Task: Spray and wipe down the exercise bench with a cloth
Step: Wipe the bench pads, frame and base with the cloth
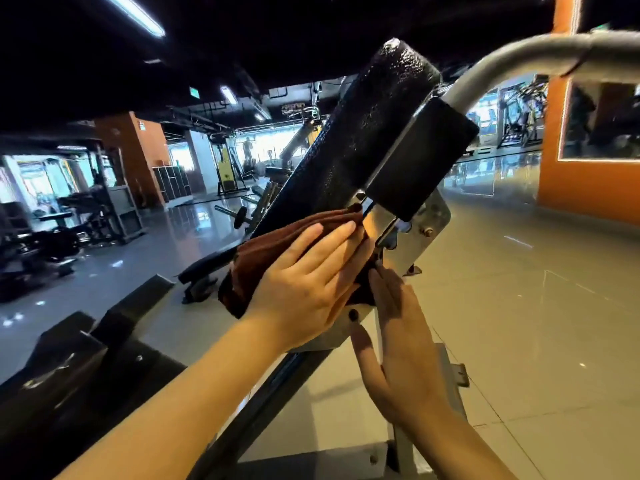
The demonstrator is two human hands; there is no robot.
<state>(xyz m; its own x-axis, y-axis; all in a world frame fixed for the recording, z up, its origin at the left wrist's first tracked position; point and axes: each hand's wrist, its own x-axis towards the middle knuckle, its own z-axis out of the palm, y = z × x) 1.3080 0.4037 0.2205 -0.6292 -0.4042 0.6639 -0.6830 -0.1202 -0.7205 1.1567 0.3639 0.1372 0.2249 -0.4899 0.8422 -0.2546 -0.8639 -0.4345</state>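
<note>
A black padded bench back slants up through the middle of the view, its surface wet and glistening. A brown cloth lies against its lower end. My left hand presses flat on the cloth with fingers stretched out. My right hand lies flat, fingers extended, against the cloth's lower right edge and the metal bracket beside the pad. No spray bottle is in view.
A black side pad and a grey curved tube rise to the right. Dark frame parts sit at lower left. Gym machines stand at the back left, and an orange wall at the right.
</note>
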